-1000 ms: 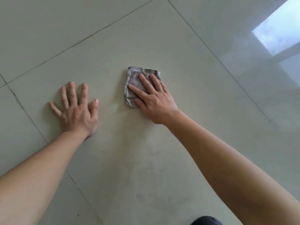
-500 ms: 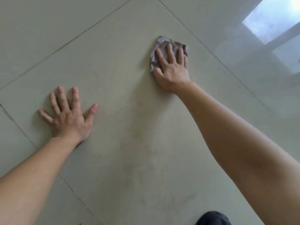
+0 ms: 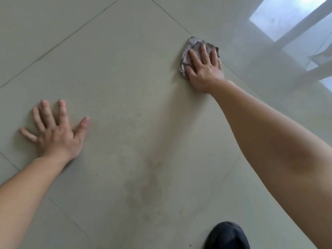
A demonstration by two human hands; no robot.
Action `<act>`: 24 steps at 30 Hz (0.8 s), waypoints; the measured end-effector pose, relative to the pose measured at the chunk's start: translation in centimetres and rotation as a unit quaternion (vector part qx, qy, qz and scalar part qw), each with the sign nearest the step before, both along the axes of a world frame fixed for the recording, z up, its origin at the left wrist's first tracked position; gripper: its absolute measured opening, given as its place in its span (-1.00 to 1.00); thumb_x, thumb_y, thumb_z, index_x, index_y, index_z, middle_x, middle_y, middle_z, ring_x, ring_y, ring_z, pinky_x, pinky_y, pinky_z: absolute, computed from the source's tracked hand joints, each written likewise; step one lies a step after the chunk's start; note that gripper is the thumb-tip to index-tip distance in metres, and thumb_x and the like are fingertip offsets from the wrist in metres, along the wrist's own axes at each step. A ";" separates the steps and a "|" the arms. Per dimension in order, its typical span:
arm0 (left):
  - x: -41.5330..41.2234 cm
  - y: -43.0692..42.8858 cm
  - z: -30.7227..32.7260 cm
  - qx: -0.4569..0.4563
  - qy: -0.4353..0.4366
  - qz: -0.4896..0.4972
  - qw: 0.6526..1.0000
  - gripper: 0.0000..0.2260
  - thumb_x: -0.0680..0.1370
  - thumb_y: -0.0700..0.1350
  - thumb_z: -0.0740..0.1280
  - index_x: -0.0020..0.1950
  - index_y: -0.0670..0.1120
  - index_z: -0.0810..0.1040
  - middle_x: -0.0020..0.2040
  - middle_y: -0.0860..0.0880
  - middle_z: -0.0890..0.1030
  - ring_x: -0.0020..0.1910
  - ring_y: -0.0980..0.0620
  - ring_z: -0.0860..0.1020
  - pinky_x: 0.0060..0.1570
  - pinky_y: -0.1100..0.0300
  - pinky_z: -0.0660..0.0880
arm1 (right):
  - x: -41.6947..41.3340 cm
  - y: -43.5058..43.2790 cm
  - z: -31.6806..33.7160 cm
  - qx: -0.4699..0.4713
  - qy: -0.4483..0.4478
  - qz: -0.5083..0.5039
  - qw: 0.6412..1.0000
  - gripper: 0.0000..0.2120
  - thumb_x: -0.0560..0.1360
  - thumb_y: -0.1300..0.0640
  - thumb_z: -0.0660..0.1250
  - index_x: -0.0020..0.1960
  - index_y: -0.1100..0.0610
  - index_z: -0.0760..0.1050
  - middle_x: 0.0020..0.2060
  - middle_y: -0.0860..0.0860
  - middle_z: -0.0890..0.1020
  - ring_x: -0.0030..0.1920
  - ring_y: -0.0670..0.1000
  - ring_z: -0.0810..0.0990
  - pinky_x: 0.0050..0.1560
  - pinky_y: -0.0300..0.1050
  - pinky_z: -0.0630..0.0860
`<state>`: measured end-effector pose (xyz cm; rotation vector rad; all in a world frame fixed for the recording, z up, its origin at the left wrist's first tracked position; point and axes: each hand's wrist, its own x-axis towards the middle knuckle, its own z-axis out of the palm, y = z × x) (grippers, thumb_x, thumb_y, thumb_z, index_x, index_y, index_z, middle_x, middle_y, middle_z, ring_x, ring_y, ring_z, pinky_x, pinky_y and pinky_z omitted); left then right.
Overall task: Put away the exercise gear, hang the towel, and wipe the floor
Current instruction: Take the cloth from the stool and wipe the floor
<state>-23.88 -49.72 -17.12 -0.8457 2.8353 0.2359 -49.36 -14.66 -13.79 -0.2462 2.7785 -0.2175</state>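
A crumpled grey rag (image 3: 193, 44) lies on the pale tiled floor (image 3: 116, 78) at the upper right, next to a grout line. My right hand (image 3: 203, 69) presses flat on top of the rag, fingers spread over it, arm stretched far forward. My left hand (image 3: 55, 133) rests palm down on the floor at the left, fingers splayed, holding nothing. A faint dull smear (image 3: 150, 178) shows on the tile between my arms.
Bright window light reflects off the glossy tiles (image 3: 280, 20) at the upper right. A dark rounded shape (image 3: 227, 236), probably my knee, sits at the bottom edge. Grout lines cross the floor diagonally.
My right hand has slid the rag away from me and to the right across the tile. My left hand has stayed planted on the floor.
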 end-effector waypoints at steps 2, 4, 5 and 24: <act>-0.2 0.0 -0.2 -0.002 -0.008 -0.003 1.000 -0.17 0.46 0.50 -0.14 0.61 0.05 -0.01 0.63 -0.13 -0.08 0.59 -0.15 -0.13 0.33 -0.52 -0.14 | 2.7 -1.6 0.1 -0.009 -0.013 -0.008 1.000 -0.40 0.64 -0.26 -0.04 0.64 -0.17 -0.08 0.64 0.04 -0.18 0.60 0.27 -0.27 0.58 0.16 -0.28; 0.0 -0.2 0.0 -0.003 -0.021 -0.003 1.000 -0.16 0.46 0.51 -0.15 0.61 0.05 -0.02 0.63 -0.13 -0.09 0.59 -0.15 -0.14 0.34 -0.52 -0.14 | 8.5 -3.8 -0.8 -0.023 -0.017 0.057 0.998 -0.41 0.65 -0.24 -0.02 0.64 -0.15 -0.03 0.64 0.09 -0.14 0.59 0.31 -0.26 0.57 0.22 -0.25; 0.1 -0.3 0.1 -0.004 -0.027 -0.004 1.000 -0.16 0.46 0.51 -0.16 0.61 0.05 -0.03 0.63 -0.13 -0.10 0.59 -0.16 -0.14 0.34 -0.52 -0.14 | 12.1 -4.6 -1.2 -0.038 -0.006 0.108 0.993 -0.41 0.65 -0.22 0.01 0.64 -0.12 0.04 0.64 0.13 -0.08 0.59 0.35 -0.21 0.57 0.27 -0.19; -2.8 8.9 2.7 0.073 0.006 0.033 0.997 -0.38 0.63 0.21 0.10 0.62 0.10 -0.07 0.59 -0.15 -0.31 0.58 -0.17 -0.27 0.42 -0.43 -0.16 | 10.3 3.2 0.0 -0.002 -0.034 -0.069 0.997 -0.39 0.64 -0.27 -0.08 0.63 -0.19 -0.14 0.63 0.04 -0.25 0.57 0.30 -0.36 0.55 0.20 -0.37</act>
